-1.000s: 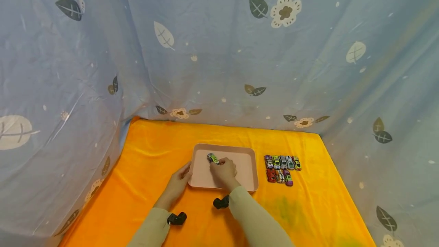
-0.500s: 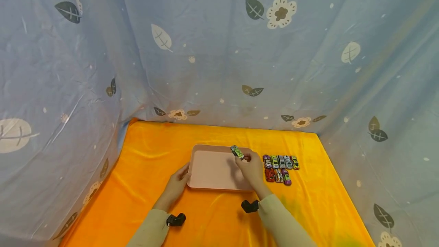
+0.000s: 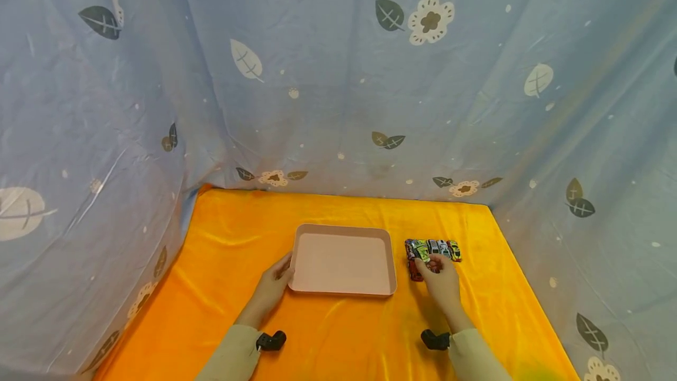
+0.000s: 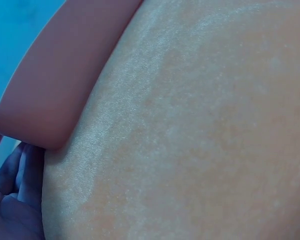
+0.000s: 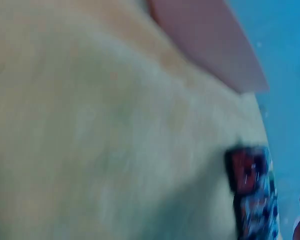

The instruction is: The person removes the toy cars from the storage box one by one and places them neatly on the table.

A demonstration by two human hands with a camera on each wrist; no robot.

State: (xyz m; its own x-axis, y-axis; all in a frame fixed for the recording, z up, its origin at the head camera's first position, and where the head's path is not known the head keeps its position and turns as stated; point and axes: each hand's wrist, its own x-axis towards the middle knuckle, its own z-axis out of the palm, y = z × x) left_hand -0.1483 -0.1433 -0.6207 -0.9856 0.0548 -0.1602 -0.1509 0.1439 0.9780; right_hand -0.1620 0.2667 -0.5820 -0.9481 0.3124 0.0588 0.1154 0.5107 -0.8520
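The pink rectangular tray lies on the orange cloth, with bare floor showing inside it. My left hand grips the tray's left side near the front corner; in the left wrist view its fingers lie against that corner. To the right of the tray, my right hand pinches a green toy car over two rows of small toy cars. A red toy car shows beside the fingers, and a yellow one ends the back row. The hand hides much of the front row.
Orange cloth covers the table. Blue patterned curtains hang behind and at both sides. In the blurred right wrist view, the tray's edge and a dark red toy car are visible.
My right hand has lifted the green toy car out of the tray and carried it right, over the rows of cars. My left hand keeps its hold on the tray.
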